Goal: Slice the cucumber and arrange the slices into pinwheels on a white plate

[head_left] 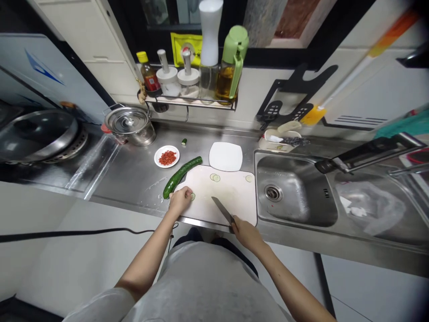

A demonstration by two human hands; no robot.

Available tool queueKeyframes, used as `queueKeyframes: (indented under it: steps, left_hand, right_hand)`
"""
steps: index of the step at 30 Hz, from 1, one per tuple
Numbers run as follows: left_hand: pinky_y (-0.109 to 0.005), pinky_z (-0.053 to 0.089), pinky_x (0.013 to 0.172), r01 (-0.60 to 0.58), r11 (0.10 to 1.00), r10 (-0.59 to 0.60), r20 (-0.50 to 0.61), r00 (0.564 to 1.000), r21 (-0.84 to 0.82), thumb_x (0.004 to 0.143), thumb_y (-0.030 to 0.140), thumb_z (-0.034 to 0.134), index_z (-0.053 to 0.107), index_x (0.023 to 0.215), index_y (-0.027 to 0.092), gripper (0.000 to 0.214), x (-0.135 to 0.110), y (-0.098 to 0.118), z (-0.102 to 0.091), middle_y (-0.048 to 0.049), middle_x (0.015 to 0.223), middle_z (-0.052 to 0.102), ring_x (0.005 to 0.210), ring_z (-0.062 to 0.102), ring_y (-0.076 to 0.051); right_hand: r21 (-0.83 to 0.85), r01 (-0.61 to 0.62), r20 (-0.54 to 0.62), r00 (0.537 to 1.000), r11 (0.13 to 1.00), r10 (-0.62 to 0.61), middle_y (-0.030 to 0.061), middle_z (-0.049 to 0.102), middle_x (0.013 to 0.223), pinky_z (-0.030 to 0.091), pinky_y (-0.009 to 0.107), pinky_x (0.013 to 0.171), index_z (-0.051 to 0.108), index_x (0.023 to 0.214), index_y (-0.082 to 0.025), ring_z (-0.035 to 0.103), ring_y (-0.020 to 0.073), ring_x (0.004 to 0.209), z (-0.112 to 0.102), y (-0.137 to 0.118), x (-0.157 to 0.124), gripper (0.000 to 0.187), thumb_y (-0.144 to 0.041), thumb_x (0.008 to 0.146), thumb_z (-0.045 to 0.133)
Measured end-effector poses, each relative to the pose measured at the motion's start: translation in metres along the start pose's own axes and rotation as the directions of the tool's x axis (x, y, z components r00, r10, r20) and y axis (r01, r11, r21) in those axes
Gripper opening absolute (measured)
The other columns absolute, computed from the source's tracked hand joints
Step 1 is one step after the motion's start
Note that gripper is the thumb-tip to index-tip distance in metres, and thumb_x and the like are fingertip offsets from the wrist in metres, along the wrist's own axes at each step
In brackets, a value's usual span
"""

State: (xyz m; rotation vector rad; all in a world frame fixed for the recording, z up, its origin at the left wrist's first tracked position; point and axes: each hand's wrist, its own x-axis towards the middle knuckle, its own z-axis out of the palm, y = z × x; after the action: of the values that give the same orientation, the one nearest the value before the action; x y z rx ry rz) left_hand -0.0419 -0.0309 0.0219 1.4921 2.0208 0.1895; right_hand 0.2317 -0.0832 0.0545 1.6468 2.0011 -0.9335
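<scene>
My left hand (180, 201) is closed at the left part of the white cutting board (204, 212), its fingers curled round a cucumber piece (193, 197). Only the piece's pale round face shows past the fingertips; the fingers hide the rest. In my right hand (246, 231), at the board's front edge, is a kitchen knife (221, 208) gripped by the handle, its blade slanting away to the left over the board. Thin cucumber slices (216, 178) lie near the board's back edge, another slice (248, 178) at its right corner. A whole cucumber (181, 175) rests along the board's left side.
Behind the board sits a white square plate (225, 156). Left of it are a cucumber end (184, 141), a small dish of chopped red pepper (166, 156) and a lidded steel pot (130, 124). The sink (298, 192) adjoins on the right; a condiment rack (191, 103) hangs behind.
</scene>
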Motion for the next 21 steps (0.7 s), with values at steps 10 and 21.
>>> queueKeyframes:
  steps: [10, 21]
  left_hand:
    - [-0.032, 0.036, 0.087, -0.070, 0.978, 0.088, -0.086, 0.992, 0.195, 0.084, 0.021, 0.053, 0.063, 0.100, 0.024, 0.020, 0.003, -0.009, 0.006, -0.0052, 0.107, 0.064, 0.104, 0.055, -0.021]
    - [-0.035, 0.038, 0.094, -0.186, 0.977, 0.198, -0.123, 0.972, 0.101, 0.087, 0.025, 0.048, 0.057, 0.121, 0.025, 0.035, 0.009, 0.028, 0.020, -0.0075, 0.119, 0.058, 0.110, 0.050, -0.023]
  right_hand:
    - [0.015, -0.012, -0.014, 1.000, 1.000, 0.012, 0.0104, 0.067, 0.103, 0.035, 0.027, 0.067, 0.047, 0.122, -0.019, 0.062, 0.0217, 0.095, -0.002, -0.003, 0.000, 0.032, -0.025, 0.096, 0.030]
    - [0.146, 0.004, -0.065, 0.998, 0.989, 0.005, 0.0121, 0.067, 0.108, 0.036, 0.027, 0.071, 0.051, 0.119, -0.017, 0.062, 0.0224, 0.099, 0.003, 0.008, 0.002, 0.031, -0.026, 0.096, 0.033]
